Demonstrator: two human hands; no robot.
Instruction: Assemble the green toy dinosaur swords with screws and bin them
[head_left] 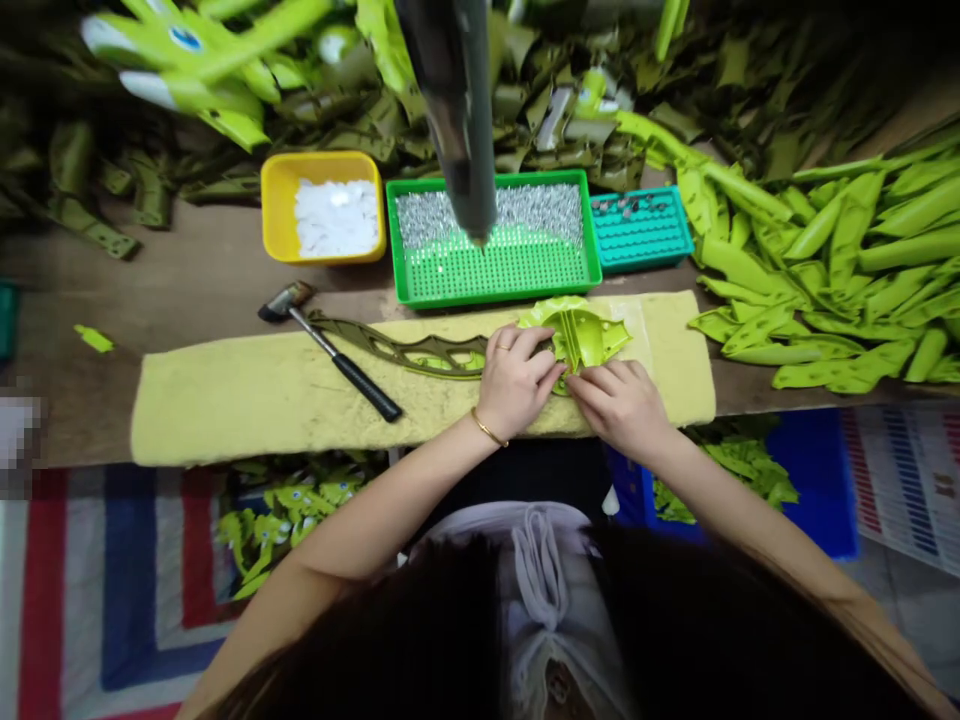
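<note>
A lime-green hollow plastic shell (600,338) with inner ribs lies on a folded yellow cloth (240,400). My left hand (516,378) is closed on its near left side, thumb and fingertips together at the edge. My right hand (622,405) pinches the shell's near edge, its fingertips almost meeting those of the left. From under my left hand a long curved olive-green plastic part (382,345) with cut-outs stretches left, lime green showing beneath it. The fingers hide where the two parts meet. Left of them, a hammer (352,372) with a black grip rests across the cloth.
Behind the cloth stand a yellow tub (271,215) of white pieces, a green tray (495,295) of small metal pins and a teal tray (645,240). A dark metal rod (465,130) hangs over the green tray. Lime-green parts (847,260) pile up right, olive ones behind.
</note>
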